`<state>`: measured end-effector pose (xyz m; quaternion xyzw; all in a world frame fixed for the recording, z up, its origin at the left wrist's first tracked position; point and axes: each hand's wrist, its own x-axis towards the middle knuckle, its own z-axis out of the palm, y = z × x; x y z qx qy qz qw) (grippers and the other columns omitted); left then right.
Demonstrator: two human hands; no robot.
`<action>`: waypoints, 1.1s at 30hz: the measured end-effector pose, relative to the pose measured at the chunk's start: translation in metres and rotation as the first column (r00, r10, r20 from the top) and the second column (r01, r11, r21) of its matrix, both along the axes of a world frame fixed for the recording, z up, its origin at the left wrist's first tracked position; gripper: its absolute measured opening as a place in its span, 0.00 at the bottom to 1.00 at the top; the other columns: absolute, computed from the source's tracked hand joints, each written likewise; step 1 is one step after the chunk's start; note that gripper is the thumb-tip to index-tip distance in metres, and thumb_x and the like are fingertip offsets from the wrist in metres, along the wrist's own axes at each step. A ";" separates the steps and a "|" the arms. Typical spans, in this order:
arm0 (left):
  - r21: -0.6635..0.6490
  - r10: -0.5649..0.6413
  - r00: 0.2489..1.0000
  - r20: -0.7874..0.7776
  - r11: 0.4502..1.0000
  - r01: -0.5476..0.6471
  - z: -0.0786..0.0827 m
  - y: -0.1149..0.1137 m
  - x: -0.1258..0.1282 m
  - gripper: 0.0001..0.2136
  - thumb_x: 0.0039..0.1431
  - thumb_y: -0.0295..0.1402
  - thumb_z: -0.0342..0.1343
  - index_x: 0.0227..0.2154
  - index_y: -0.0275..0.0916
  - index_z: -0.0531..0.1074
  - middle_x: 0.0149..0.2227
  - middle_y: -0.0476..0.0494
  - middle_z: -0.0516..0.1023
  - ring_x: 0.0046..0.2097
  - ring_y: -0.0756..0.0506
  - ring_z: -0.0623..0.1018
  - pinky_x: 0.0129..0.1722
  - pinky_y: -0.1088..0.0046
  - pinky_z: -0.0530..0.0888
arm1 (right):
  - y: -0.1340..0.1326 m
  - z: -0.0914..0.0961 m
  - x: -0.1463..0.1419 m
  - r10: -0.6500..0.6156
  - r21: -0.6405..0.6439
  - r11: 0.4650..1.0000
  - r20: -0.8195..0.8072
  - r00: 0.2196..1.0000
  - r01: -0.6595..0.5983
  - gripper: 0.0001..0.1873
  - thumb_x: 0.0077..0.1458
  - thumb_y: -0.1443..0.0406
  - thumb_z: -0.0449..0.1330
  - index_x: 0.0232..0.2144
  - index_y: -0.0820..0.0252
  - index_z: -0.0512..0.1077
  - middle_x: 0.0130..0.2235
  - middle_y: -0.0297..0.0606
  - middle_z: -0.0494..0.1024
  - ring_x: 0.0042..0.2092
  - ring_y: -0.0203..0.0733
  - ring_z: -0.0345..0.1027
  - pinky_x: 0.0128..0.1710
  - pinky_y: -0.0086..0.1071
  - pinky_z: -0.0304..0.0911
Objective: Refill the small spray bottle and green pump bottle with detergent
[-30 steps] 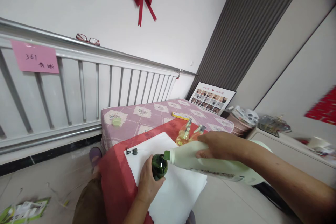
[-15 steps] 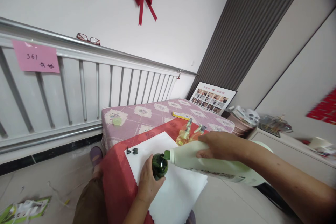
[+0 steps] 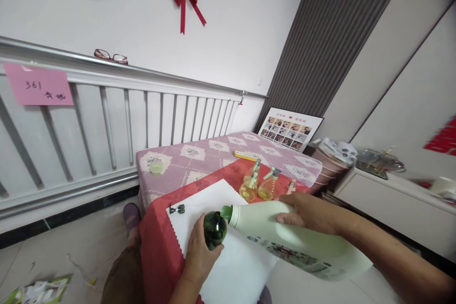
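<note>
My left hand (image 3: 199,256) is wrapped round a small dark green bottle (image 3: 214,229) that stands on a white cloth (image 3: 228,266). My right hand (image 3: 309,211) grips a large pale green jug (image 3: 285,240), tipped on its side. The jug's green spout (image 3: 225,211) sits right over the small bottle's mouth. A small black pump cap (image 3: 177,209) lies on the cloth to the left.
Two small yellow spray bottles (image 3: 258,185) stand behind the jug on a red cloth (image 3: 156,247). Further back are a pink patterned tablecloth (image 3: 199,152), a yellow strip (image 3: 245,155) and a green lid (image 3: 156,167). A white radiator (image 3: 107,123) runs along the wall. A low white cabinet (image 3: 384,199) stands at right.
The view has shifted a little, so everything sits slightly lower and to the left. Both hands keep the same hold, with the jug's body now lower at the right.
</note>
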<state>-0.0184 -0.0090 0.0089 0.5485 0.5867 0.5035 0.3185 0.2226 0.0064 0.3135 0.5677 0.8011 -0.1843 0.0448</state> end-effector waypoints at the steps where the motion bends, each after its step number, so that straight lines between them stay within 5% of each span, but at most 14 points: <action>1: 0.004 0.003 1.000 -0.007 1.000 -0.003 -0.001 0.000 0.000 0.43 0.46 0.30 0.63 0.67 0.37 0.53 0.71 0.30 0.63 0.72 0.33 0.63 0.72 0.51 0.62 | 0.001 -0.004 0.007 -0.005 -0.010 1.000 -0.058 0.998 0.004 0.23 0.56 0.44 0.60 0.35 0.56 0.75 0.39 0.45 0.84 0.40 0.55 0.77 0.38 0.40 0.68; 5: 0.006 0.007 1.000 -0.016 1.000 -0.007 -0.004 0.002 0.000 0.44 0.45 0.31 0.63 0.67 0.35 0.52 0.71 0.26 0.62 0.71 0.31 0.65 0.71 0.48 0.63 | 0.004 -0.020 0.030 -0.138 -0.020 0.990 -0.304 0.943 0.138 0.24 0.53 0.42 0.61 0.33 0.56 0.73 0.31 0.37 0.77 0.32 0.44 0.70 0.29 0.34 0.62; 9: -0.014 0.036 0.999 -0.005 0.999 -0.036 -0.005 0.002 0.001 0.42 0.44 0.32 0.63 0.64 0.38 0.55 0.68 0.28 0.66 0.70 0.31 0.67 0.69 0.49 0.66 | 0.002 -0.045 0.038 -0.249 0.006 0.954 -0.534 0.808 0.298 0.24 0.52 0.42 0.61 0.31 0.56 0.70 0.24 0.29 0.67 0.27 0.39 0.60 0.27 0.33 0.57; 17: -0.037 0.079 0.996 -0.032 0.996 -0.080 -0.008 0.001 0.005 0.43 0.46 0.36 0.62 0.65 0.37 0.51 0.67 0.26 0.65 0.68 0.30 0.69 0.69 0.47 0.65 | 0.008 -0.132 0.026 -0.319 0.016 0.799 -0.836 0.446 0.601 0.15 0.50 0.50 0.62 0.31 0.54 0.70 0.23 0.27 0.67 0.26 0.41 0.63 0.30 0.36 0.63; 25: -0.059 0.119 0.992 -0.031 0.991 -0.121 -0.013 0.002 0.004 0.44 0.44 0.35 0.63 0.66 0.37 0.52 0.66 0.26 0.67 0.67 0.30 0.70 0.69 0.46 0.65 | 0.018 -0.213 0.006 -0.279 0.093 0.658 -0.892 0.356 0.747 0.20 0.49 0.48 0.60 0.37 0.55 0.72 0.33 0.39 0.81 0.34 0.50 0.74 0.36 0.41 0.71; 33: -0.051 0.166 0.986 0.010 0.985 -0.166 -0.012 0.000 0.007 0.48 0.41 0.32 0.65 0.68 0.39 0.52 0.67 0.28 0.67 0.67 0.30 0.70 0.69 0.48 0.66 | 0.014 -0.229 0.005 -0.271 0.108 0.694 -0.876 0.399 0.711 0.24 0.48 0.45 0.60 0.37 0.56 0.73 0.34 0.41 0.83 0.36 0.52 0.76 0.38 0.41 0.72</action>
